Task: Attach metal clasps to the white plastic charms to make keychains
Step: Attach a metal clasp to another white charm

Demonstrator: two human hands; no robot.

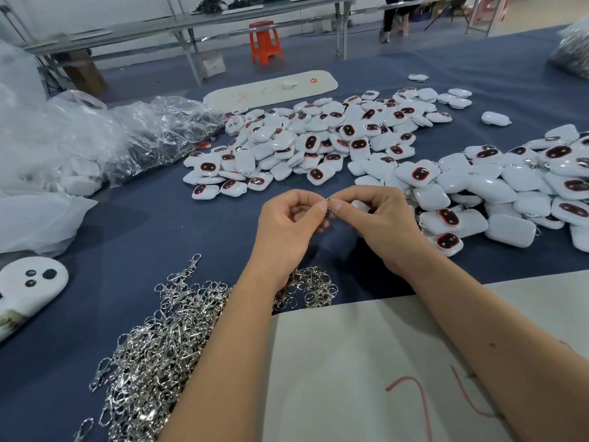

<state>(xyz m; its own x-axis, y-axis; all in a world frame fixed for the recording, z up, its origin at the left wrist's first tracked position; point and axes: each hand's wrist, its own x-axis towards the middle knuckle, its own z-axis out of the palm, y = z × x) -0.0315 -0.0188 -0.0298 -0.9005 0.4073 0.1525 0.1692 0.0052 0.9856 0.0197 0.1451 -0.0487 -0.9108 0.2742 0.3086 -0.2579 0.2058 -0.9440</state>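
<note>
- Metal clasp [327,209] sits pinched by your left hand [287,224], steadying its ring;
- your right hand [379,218] grips a white charm [360,205], feeding its loop on.

Two bare forearms enter from lower frame, no sleeves, no watch or rings visible. Left hand [288,224] and right hand [381,221]: short trimmed nails. Small dark mark on right forearm [492,345].
</note>
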